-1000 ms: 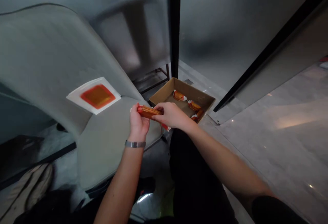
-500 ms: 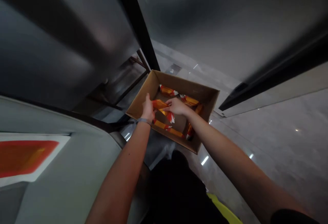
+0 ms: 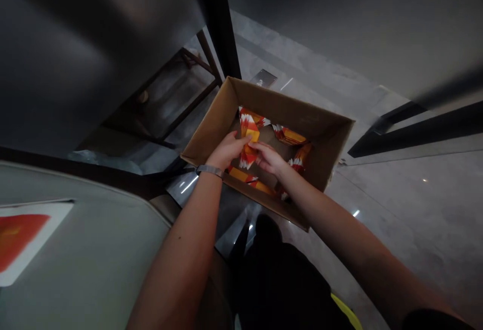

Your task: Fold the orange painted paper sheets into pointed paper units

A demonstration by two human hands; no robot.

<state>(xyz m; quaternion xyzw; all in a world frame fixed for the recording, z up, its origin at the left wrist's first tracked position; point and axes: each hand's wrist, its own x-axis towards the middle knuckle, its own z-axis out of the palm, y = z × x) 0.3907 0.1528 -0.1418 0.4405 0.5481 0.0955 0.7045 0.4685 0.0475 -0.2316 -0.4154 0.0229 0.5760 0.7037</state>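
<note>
A cardboard box [image 3: 290, 102] stands open below me, tilted in the view. Inside it, my left hand [image 3: 226, 153] and my right hand [image 3: 268, 159] grip a bundle of orange, red and white packets [image 3: 249, 133] from either side, with fingers closed on its middle. The bundle's white striped ends fan out above and below my fingers. Several similar packet bundles lie along the walls, among them one at the far side [image 3: 290, 135], one at the near side [image 3: 252, 181] and one at the right [image 3: 302, 159]. My right forearm covers part of the box's right end.
A grey-green surface [image 3: 94, 249] with a red-and-orange printed sheet [image 3: 26, 239] is close on the left. Dark metal bars [image 3: 188, 111] and a black post [image 3: 222, 33] rise behind the box. Another black bar [image 3: 415, 129] juts in at right, over shiny tiled floor [image 3: 426, 209].
The packets between my hands have turned from lying crosswise to standing lengthwise, and my left hand has moved right over them. The box appears larger and higher in the view.
</note>
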